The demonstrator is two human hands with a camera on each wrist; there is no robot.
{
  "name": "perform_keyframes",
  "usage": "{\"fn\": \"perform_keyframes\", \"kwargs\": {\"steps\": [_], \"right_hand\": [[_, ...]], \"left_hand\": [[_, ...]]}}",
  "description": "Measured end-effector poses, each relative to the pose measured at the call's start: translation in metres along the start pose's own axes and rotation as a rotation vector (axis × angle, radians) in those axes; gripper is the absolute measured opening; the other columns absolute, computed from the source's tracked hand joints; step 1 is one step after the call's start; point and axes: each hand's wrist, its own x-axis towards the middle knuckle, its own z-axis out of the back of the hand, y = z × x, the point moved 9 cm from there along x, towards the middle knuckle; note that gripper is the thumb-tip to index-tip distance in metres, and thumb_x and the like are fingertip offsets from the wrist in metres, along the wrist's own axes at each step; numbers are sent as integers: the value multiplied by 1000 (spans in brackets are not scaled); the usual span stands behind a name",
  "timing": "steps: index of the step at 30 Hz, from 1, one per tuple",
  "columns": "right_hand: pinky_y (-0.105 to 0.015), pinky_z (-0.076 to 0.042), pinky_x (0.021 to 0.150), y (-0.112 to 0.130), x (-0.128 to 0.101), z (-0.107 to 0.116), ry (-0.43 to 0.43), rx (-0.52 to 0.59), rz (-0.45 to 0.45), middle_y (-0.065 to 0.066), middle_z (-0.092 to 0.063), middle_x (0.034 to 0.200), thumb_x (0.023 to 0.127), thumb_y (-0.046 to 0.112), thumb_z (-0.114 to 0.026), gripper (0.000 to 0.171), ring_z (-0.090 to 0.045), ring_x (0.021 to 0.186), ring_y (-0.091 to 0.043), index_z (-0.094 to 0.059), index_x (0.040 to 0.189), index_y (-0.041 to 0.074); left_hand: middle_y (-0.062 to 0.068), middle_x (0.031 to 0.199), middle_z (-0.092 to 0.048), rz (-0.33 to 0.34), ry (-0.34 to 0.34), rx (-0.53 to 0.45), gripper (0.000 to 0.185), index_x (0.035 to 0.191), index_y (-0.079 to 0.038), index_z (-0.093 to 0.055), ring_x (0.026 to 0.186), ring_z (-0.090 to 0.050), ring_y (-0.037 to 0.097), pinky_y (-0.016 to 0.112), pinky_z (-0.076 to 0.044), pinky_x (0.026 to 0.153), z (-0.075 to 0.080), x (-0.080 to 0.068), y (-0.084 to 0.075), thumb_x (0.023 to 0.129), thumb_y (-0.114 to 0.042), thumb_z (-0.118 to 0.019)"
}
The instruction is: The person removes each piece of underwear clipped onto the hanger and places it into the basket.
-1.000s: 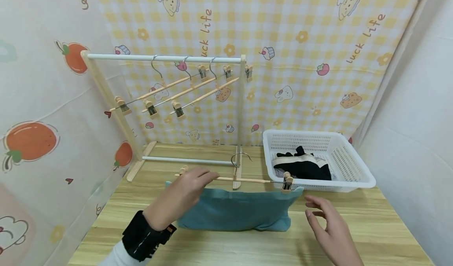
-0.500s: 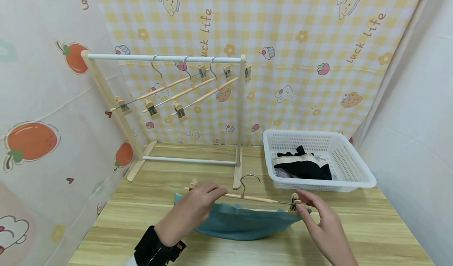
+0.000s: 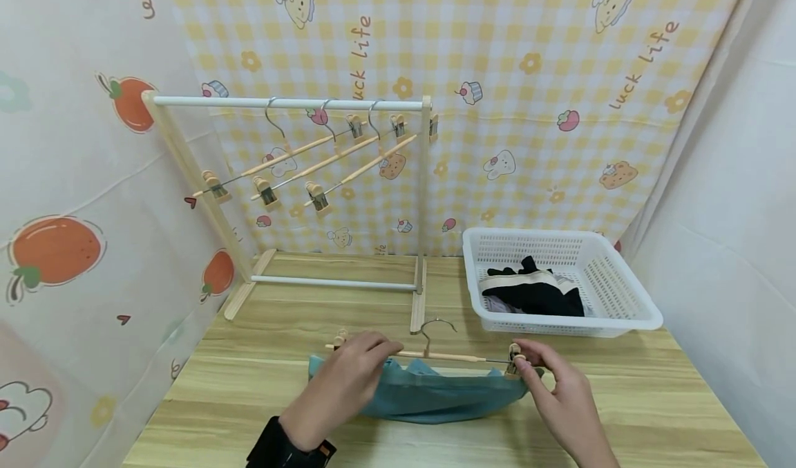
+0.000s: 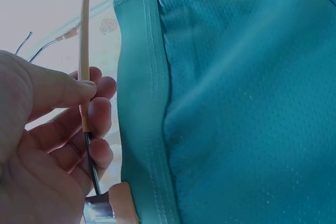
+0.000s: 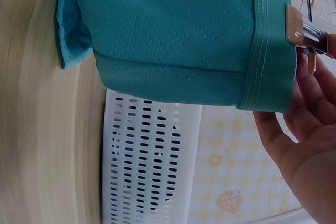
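A teal garment (image 3: 429, 395) with a stitched waistband and perforated fabric hangs from a clip hanger (image 3: 450, 357), low over the table. My left hand (image 3: 351, 371) grips the hanger's bar left of its hook; in the left wrist view thumb and fingers close round the bar, near a clip (image 4: 123, 203) on the waistband. My right hand (image 3: 562, 392) pinches the right-hand clip (image 3: 513, 363). In the right wrist view that clip (image 5: 295, 24) bites the waistband, and some fingers of the right hand lie behind the fabric edge.
A wooden rack (image 3: 286, 101) at the back left carries 3 bare clip hangers (image 3: 338, 155) on its white rail. At the back right stands a white perforated basket (image 3: 622, 319) with black and pale clothing (image 3: 535, 295) inside. Patterned cloth covers the walls.
The hanger and garment have come lower and nearer, shifted slightly right, with the left hand. My right hand has moved left from beside the garment and taken hold of the right clip.
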Motion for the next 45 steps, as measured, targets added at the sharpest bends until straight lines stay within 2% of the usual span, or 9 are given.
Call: {"fn": "perform_keyframes", "kwargs": {"steps": [4, 7, 13, 19, 25, 32, 38, 45], "right_hand": [[-3, -45, 90, -1, 0, -3, 6, -5, -14, 4, -80, 99, 99, 4, -77, 28, -68, 95, 5, -76, 126, 11], [-4, -46, 90, -2, 0, -4, 5, 2, -20, 3, -79, 99, 98, 3, -77, 28, -68, 94, 5, -76, 126, 9], [-5, -47, 90, 0, -1, -6, 10, 21, -32, 6, -80, 101, 100, 5, -76, 28, -68, 94, 3, -75, 127, 11], [-5, -46, 90, -1, -1, -8, 16, 27, -61, 5, -80, 102, 100, 7, -76, 28, -68, 95, 4, -75, 128, 8], [-9, -48, 86, -2, 0, -8, 5, 36, -36, 4, -78, 100, 100, 4, -75, 29, -66, 92, 3, -75, 128, 7], [-8, -48, 87, -1, 2, -8, -19, 82, 6, 3, -75, 103, 97, -4, -75, 28, -65, 93, 5, -76, 124, 5], [-7, -47, 87, 2, 2, -6, -32, 125, 36, 0, -73, 101, 94, -10, -75, 31, -64, 91, 4, -75, 122, 5], [-8, -45, 88, 5, 4, 0, -89, 123, 74, 4, -73, 109, 90, -15, -74, 39, -63, 91, 3, -76, 122, 8]], "left_hand": [[-4, 106, -73, 49, 4, 25, 27, 119, -14, -79, 98, -68, 10, 25, -60, 85, -5, -2, 1, 94, -4, -83], [-5, 104, -72, 72, -19, 33, 24, 116, -16, -79, 96, -67, 8, 25, -59, 83, -8, -4, 1, 94, -9, -84], [-5, 102, -72, 131, -97, 30, 22, 111, -16, -81, 94, -68, 8, 24, -59, 82, -7, -5, 4, 94, -4, -83], [-5, 98, -72, 163, -150, 45, 19, 106, -17, -81, 94, -70, 10, 28, -61, 82, -5, -5, 3, 93, -4, -84], [-5, 98, -71, 186, -163, 59, 19, 107, -18, -81, 94, -69, 11, 30, -60, 83, -9, -6, 1, 93, -5, -84], [-6, 99, -72, 233, -185, 61, 17, 107, -20, -82, 94, -68, 10, 30, -57, 83, -11, -5, 3, 95, -7, -82], [-5, 99, -73, 258, -210, 26, 15, 105, -18, -83, 97, -69, 12, 33, -58, 84, -11, -3, 4, 95, -7, -81], [-5, 96, -73, 263, -243, -19, 16, 104, -16, -83, 95, -69, 11, 32, -59, 83, -13, -2, 4, 93, -4, -82]]}}
